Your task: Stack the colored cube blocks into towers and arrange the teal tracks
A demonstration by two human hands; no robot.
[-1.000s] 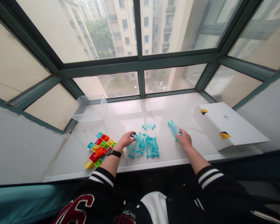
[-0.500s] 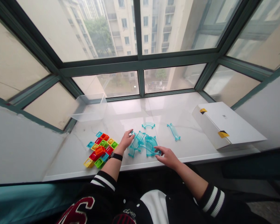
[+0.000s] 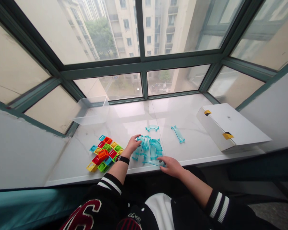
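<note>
Right hand [image 3: 171,166] pinches the end of a long turquoise piece [image 3: 151,162]; left hand [image 3: 132,145], beside the turquoise cluster [image 3: 146,144], has indeterminate grip.

Right fingers [image 3: 162,159] partly hide right end of nearest translucent turquoise plastic track piece [image 3: 150,162], grip unclear. Left fingers [image 3: 135,137]: contact with translucent turquoise plastic pile [image 3: 156,148] unclear. Grey mark [image 3: 228,117] on white box [image 3: 240,127] unreadable. Near-left teal cloth [image 3: 26,206] cut off.

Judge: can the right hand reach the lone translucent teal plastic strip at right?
Probably yes: nothing visible blocks the right hand from the lone strip, though that hand touches another translucent teal plastic piece.
</note>
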